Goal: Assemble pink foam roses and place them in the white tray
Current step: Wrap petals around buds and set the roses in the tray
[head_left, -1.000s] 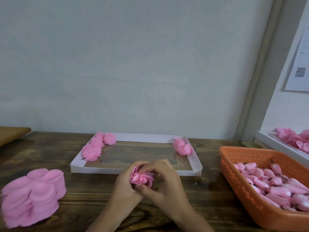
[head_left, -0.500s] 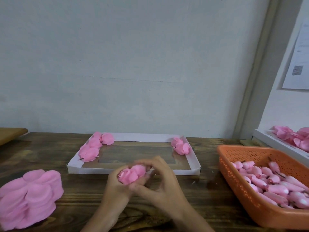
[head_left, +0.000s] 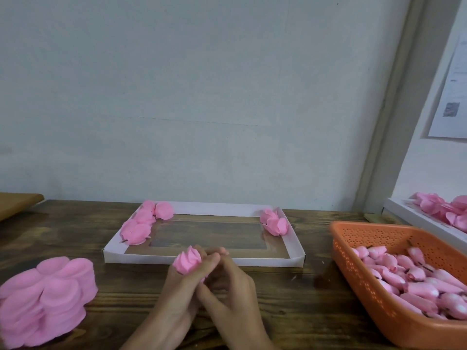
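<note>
We look across a dark, grained wooden table (head_left: pixel 290 306) that runs up to a plain pale grey wall (head_left: pixel 202 97). At the far left edge we see the corner of a lighter brown wooden board (head_left: pixel 15 205), raised a little above the table. On the right stands a perforated orange plastic basket (head_left: pixel 353 279). Behind it a grey upright post (head_left: pixel 389 122) leans across our view, and a white printed sheet (head_left: pixel 452 97), its print too blurred to read, hangs on the side wall.

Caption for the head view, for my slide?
Left hand and right hand hold a pink foam rose by the white tray; petal stack at left, orange basket of buds at right.
</note>
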`<action>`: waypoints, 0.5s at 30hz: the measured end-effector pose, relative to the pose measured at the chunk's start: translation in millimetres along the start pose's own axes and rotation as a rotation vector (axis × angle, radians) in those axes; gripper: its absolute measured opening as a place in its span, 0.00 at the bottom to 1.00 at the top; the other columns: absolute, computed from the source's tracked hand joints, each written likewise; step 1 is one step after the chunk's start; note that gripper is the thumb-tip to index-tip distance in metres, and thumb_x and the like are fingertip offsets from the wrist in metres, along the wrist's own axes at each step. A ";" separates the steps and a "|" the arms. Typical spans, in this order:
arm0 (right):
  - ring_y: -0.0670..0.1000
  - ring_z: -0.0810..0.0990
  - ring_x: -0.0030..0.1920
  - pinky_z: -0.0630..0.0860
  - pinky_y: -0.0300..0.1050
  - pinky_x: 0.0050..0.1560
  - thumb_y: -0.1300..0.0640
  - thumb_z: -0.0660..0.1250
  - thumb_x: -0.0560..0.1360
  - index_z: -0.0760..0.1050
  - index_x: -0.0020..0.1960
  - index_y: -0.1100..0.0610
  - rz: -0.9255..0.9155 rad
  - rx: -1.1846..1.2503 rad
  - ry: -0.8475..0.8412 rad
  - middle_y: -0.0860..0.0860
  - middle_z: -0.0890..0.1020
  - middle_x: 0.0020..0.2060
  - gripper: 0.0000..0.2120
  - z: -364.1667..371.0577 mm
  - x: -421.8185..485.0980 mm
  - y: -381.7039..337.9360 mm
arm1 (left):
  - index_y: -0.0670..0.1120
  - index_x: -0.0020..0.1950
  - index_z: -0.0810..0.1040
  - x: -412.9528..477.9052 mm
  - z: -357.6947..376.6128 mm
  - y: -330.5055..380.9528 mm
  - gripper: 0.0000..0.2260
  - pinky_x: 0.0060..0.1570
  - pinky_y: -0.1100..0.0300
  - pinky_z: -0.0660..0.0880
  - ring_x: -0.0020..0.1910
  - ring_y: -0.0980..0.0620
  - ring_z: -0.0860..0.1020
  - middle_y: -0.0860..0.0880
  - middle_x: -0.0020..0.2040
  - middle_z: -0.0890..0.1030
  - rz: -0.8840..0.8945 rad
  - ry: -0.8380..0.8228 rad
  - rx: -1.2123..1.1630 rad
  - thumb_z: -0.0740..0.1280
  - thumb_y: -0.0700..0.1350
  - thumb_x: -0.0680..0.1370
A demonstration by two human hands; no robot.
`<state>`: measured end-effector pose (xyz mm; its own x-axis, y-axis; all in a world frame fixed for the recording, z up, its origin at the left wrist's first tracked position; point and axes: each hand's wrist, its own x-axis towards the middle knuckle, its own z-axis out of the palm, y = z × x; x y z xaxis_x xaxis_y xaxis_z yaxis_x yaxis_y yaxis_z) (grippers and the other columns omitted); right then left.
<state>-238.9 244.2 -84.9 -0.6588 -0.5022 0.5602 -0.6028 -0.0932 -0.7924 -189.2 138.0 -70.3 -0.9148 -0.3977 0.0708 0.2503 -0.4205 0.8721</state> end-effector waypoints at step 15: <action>0.47 0.76 0.35 0.70 0.40 0.30 0.43 0.58 0.77 0.77 0.46 0.49 0.627 0.326 -0.212 0.49 0.77 0.36 0.14 9.1 9.4 -20.4 | 0.38 0.45 0.82 -5.0 5.0 6.4 0.25 0.28 0.58 0.76 0.45 0.46 0.85 0.39 0.55 0.86 0.033 -0.002 0.190 0.79 0.59 0.64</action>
<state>-228.7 233.5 -65.7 -0.7148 -0.6972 -0.0538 0.0447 0.0313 -0.9985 -184.6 141.4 -62.6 -0.9078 -0.4071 0.1011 0.2156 -0.2461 0.9450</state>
